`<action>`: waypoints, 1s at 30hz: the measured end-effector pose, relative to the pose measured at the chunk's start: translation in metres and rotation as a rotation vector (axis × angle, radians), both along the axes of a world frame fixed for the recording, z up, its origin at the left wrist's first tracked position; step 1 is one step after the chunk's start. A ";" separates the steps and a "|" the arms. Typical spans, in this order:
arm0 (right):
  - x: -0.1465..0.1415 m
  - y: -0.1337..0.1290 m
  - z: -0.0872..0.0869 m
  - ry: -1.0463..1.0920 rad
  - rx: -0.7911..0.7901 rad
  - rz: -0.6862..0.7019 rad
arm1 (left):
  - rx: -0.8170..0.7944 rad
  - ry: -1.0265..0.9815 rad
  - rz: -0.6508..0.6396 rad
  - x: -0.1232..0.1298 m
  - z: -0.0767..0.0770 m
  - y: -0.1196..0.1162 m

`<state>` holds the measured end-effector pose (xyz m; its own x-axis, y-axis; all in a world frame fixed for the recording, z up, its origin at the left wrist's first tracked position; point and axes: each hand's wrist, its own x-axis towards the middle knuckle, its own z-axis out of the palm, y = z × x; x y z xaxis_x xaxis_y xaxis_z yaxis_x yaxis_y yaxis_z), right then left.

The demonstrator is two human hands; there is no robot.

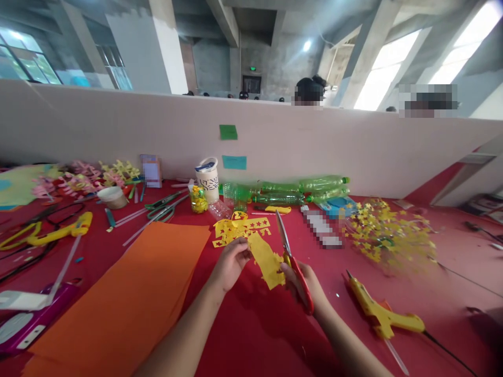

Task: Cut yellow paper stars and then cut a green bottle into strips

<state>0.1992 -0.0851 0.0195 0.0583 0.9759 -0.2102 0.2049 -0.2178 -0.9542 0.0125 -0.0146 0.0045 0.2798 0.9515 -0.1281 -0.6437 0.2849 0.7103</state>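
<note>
My left hand point(232, 264) pinches the upper left corner of a yellow sheet point(266, 262), perhaps paper or felt, with ragged, cut edges. In my right hand point(308, 285) is a pair of scissors point(305, 293) with red handles. Their blades point up and away, beside the sheet rather than across it. Fingers of the right hand also touch the sheet's lower right edge. Just beyond my hands lie yellow scraps point(257, 224) with star-shaped holes cut through them.
Orange sheets point(126, 283) cover the left front. A yellow glue gun point(383, 314) lies at right, another point(65, 230) at left. Gold star sprigs point(387, 230) spread at right. Green plastic bottles point(283, 187) and a white cup point(207, 180) stand before the partition point(314, 136).
</note>
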 end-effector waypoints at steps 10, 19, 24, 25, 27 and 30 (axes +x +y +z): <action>0.009 0.002 0.007 0.129 0.076 -0.243 | 0.809 1.100 -0.096 0.005 0.002 -0.010; 0.003 0.001 0.004 0.175 0.046 -0.217 | 1.201 1.571 -0.275 0.024 -0.010 -0.024; -0.001 -0.002 0.007 0.172 0.034 -0.188 | 0.924 1.278 -0.155 0.021 -0.009 -0.023; -0.002 -0.002 0.008 0.167 0.034 -0.185 | 0.823 1.140 -0.165 0.020 -0.008 -0.023; -0.005 -0.003 0.007 0.143 0.027 -0.175 | 0.591 0.872 -0.219 0.018 -0.008 -0.024; -0.011 -0.005 0.004 0.096 0.000 -0.132 | 0.216 0.680 -0.142 0.019 -0.014 -0.024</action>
